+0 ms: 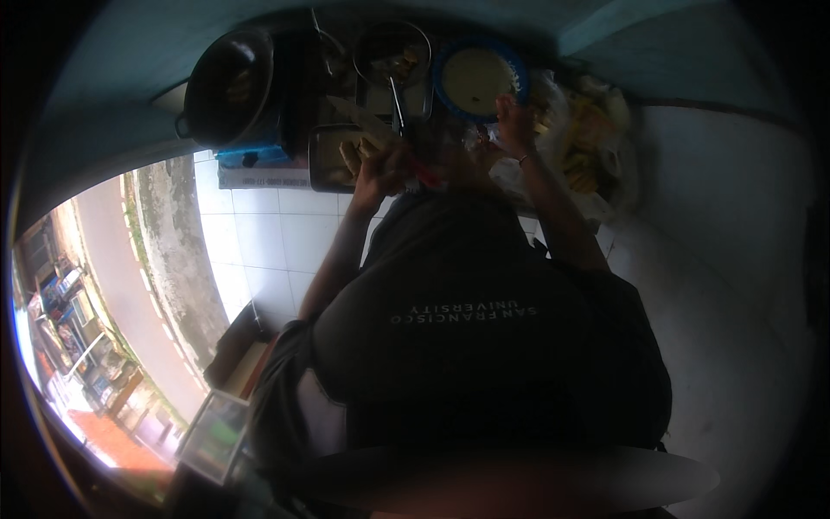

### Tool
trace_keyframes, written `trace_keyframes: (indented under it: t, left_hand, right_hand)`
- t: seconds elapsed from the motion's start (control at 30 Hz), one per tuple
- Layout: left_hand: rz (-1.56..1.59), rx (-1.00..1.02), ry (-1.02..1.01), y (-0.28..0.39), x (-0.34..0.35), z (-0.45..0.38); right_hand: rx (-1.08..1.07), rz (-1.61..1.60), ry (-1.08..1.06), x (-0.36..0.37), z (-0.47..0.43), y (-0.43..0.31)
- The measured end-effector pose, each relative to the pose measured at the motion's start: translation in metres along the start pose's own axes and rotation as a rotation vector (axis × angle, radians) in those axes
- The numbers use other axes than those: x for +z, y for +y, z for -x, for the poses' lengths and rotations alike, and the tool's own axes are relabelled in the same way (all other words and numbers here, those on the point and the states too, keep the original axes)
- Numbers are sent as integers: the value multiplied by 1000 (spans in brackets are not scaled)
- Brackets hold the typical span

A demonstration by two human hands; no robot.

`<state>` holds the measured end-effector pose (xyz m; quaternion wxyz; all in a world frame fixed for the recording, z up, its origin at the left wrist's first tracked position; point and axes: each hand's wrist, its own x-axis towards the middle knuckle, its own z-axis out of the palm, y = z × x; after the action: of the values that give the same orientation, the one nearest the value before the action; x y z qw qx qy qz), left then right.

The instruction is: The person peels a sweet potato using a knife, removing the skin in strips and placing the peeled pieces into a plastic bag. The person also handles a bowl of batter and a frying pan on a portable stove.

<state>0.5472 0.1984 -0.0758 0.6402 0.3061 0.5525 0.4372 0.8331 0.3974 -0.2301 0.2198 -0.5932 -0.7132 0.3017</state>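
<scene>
My left hand (382,170) is closed around a knife near its red handle (426,174), partly blurred; the broad knife blade (363,118) points up and left. Beside that hand, long yellowish-brown food pieces (351,157) lie at a rectangular metal tray (312,159). My right hand (515,126) is raised at the lower right rim of a blue basin (446,104), which holds pale liquid batter. Its fingers are partly bent, and whether they hold anything cannot be told. Plastic bags (551,97) with yellow food pieces (580,172) lie to its right.
A large dark wok (227,91) stands on a stove (253,156) at the left. Behind the knife are a round strainer or pan (393,24) with food scraps and another metal tray (425,107). A long dark-handled utensil (398,113) leans there. White tiles (259,227) lie below the stove.
</scene>
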Motion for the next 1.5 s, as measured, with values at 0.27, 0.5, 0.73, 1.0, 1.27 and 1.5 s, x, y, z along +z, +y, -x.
trace_keyframes:
  t: [0.27,0.5,0.73,1.0,1.27,1.5]
  left_hand:
    - [-64,133,15,0,1,-2]
    - [43,141,56,1,5,-1]
    - [32,37,20,-2,11,4]
    - [27,57,28,-1,19,-1]
    - [-12,67,27,-4,17,5]
    - [15,55,53,-8,20,9]
  right_hand:
    - [164,-624,-33,-25,-82,6]
    - [84,172,214,-31,-78,16]
    - [-200,123,93,-55,-53,-7]
    - [-255,52,-78,-48,-37,-7]
    - [-188,-37,-127,-43,-37,-4]
    - [-296,-1,-61,-34,-37,0]
